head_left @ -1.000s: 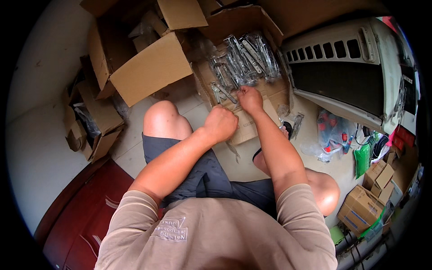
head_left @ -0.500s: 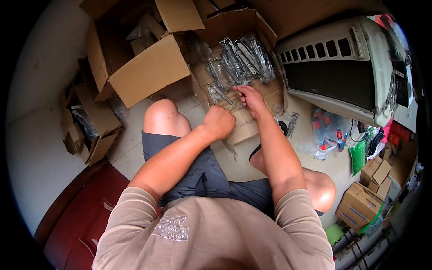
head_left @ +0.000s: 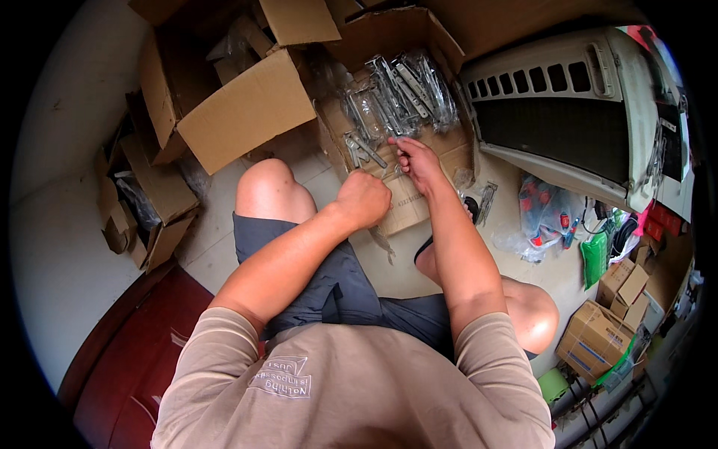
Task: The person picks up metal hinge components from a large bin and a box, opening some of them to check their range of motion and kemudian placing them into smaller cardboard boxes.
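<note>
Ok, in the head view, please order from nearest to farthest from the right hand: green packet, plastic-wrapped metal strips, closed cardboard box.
1. Plastic-wrapped metal strips: just ahead of the right hand.
2. Green packet: right side.
3. Closed cardboard box: lower right.

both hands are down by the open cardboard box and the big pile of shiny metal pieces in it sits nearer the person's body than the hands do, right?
Not quite: the pile of metal pieces lies beyond the left hand and right hand, farther from the body, as the head view shows. Both hands are down by the cardboard box, as you say.
</note>
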`<state>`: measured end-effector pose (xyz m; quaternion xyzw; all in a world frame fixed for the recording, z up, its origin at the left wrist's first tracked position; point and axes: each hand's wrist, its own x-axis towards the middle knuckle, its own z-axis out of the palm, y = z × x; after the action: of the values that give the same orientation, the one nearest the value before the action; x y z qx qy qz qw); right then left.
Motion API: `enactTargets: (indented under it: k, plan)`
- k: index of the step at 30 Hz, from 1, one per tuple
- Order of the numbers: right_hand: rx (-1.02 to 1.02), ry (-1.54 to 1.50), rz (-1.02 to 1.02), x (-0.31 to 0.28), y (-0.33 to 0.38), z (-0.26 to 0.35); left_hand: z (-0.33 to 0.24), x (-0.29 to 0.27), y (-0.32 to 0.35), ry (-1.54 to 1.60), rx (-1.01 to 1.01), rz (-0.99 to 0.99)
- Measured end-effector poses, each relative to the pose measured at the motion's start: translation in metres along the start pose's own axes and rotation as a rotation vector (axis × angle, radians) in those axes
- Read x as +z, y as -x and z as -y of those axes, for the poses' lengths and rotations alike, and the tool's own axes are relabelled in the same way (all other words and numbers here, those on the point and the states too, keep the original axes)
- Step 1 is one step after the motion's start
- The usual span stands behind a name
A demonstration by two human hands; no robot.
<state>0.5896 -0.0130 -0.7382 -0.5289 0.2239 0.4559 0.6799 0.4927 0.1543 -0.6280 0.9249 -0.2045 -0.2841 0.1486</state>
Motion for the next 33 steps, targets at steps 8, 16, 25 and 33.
enactTargets:
  k: [8, 16, 25, 33]
  plan:
    - [0.085, 0.242, -0.068, -0.002, -0.017, -0.02, 0.004, 0.0, 0.003, 0.015, -0.018, 0.04]
    - [-0.163, 1.341, -0.162, -0.015, -0.037, -0.022, 0.003, 0.001, 0.003, 0.028, -0.033, 0.046]
    - [-0.447, 1.322, -0.662, 0.023, -0.036, 0.064, 0.0, 0.001, -0.002, -0.011, -0.034, 0.02]
    - [-0.278, 1.374, -0.59, 0.002, -0.074, 0.093, -0.003, 0.009, -0.007, -0.058, -0.047, -0.032]
